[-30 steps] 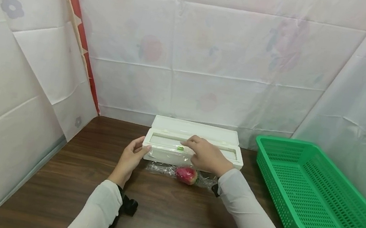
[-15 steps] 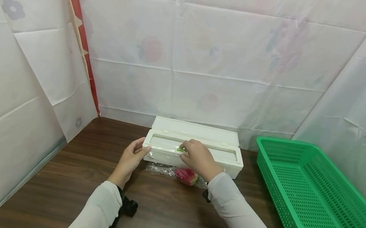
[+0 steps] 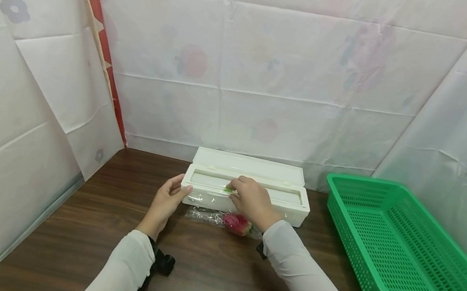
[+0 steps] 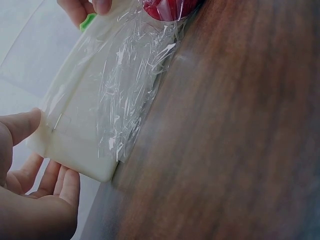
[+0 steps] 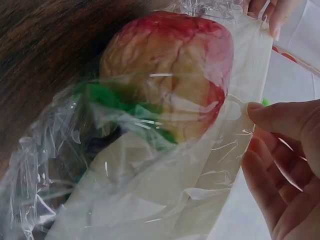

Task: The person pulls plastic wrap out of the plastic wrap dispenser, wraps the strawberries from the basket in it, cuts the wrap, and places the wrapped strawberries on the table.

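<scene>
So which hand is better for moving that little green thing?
Probably the right hand: it's at the green piece, while the left hand holds the left end of the white box.

From my station I'm seeing both my arms angling inward. My white-sleeved left forearm (image 3: 117, 270) is slanting forward, the left wrist (image 3: 148, 227) running almost straight into the left hand (image 3: 166, 202), whose left thumb (image 4: 22, 125) is lying extended while the left fingers (image 4: 70, 190) are bending below it. My white-sleeved right forearm (image 3: 311, 287) is slanting in diagonally, the right hand (image 3: 252, 200) showing its back to the head camera, the right thumb (image 5: 285, 117) and right fingers (image 5: 262, 185) bending together in a pinch.
</scene>
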Available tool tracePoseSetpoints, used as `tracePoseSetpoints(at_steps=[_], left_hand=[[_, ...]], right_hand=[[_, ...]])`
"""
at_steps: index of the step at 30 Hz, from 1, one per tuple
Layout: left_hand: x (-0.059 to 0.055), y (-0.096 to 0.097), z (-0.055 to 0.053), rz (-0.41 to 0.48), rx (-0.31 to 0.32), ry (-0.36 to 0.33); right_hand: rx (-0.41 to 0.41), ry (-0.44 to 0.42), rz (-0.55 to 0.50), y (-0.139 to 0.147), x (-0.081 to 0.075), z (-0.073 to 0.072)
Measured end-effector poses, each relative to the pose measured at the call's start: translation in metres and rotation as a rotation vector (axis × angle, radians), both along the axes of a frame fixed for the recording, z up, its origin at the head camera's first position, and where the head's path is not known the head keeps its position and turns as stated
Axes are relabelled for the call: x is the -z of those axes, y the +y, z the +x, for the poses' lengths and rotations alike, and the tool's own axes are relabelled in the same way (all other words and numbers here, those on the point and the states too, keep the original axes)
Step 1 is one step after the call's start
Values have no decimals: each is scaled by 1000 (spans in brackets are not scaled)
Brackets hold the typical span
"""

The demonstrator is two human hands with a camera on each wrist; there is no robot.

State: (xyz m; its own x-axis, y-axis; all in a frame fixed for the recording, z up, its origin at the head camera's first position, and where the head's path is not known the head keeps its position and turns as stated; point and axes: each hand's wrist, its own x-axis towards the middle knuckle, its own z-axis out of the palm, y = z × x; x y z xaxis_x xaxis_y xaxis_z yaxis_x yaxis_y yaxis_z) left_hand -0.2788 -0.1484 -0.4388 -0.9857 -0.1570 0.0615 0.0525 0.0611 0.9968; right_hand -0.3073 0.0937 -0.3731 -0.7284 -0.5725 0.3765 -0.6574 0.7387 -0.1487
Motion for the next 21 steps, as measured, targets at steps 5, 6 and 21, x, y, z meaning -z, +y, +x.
tracePoseSetpoints(at_steps=[5,6,21], left_hand=[[0,-1,-1,2,4,0],[1,-1,-1,2,6,0],[0,0,-2,0,-12,-3]], right_hand=[[-14,19,32,-1,-1,0],[-13,19,40,-1,-1,0],[-45,59,104,-4,-1,-3]])
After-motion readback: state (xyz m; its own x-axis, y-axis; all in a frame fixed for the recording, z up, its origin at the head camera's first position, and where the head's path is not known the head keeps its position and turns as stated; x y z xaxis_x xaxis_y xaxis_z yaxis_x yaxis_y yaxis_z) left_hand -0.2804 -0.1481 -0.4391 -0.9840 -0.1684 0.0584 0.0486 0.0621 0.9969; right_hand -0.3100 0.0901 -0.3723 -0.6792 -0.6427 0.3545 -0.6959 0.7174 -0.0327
